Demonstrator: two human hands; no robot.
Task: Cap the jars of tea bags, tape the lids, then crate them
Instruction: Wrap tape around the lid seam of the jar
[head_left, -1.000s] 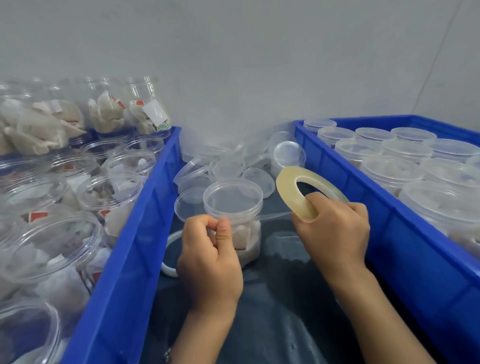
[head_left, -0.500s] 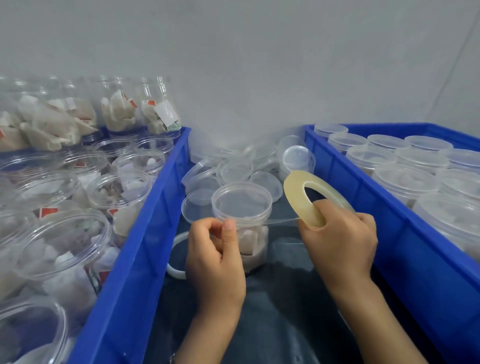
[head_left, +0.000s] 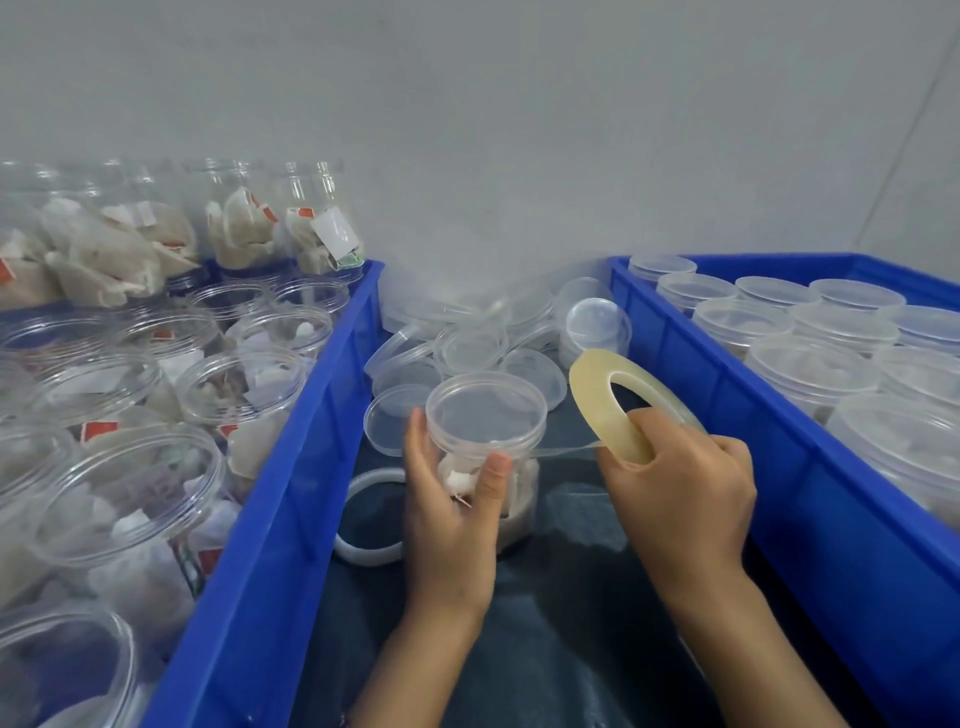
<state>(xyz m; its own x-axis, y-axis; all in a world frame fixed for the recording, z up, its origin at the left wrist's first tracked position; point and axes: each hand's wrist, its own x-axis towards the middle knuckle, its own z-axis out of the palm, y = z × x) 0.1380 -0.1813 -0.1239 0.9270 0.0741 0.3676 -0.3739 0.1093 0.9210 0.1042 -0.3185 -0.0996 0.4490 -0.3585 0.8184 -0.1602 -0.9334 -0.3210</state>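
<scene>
A: Centre of the figure: a capped jar (head_left: 485, 457) of tea bags stands upright on the dark desk (head_left: 571, 649), between two blue crates. What holds it?

B: The left hand (head_left: 449, 519) wraps the jar's near side just under the lid (head_left: 485, 410), thumb and fingers curled round the clear wall.

A: And the other hand?

B: The right hand (head_left: 680, 499) grips a roll of clear tape (head_left: 613, 410), fingers hooked through its core. A thin strip runs taut from the roll to the jar, just below the lid's rim; whether its end is already stuck there is hard to tell.

A: Surroundings?

B: The left crate (head_left: 291, 499) holds open jars of tea bags (head_left: 130, 499); the right crate (head_left: 810, 467) holds capped jars (head_left: 810, 369). Loose lids (head_left: 467, 338) lie heaped behind the held jar, and a white ring (head_left: 369, 519) lies beside it on the desk.
</scene>
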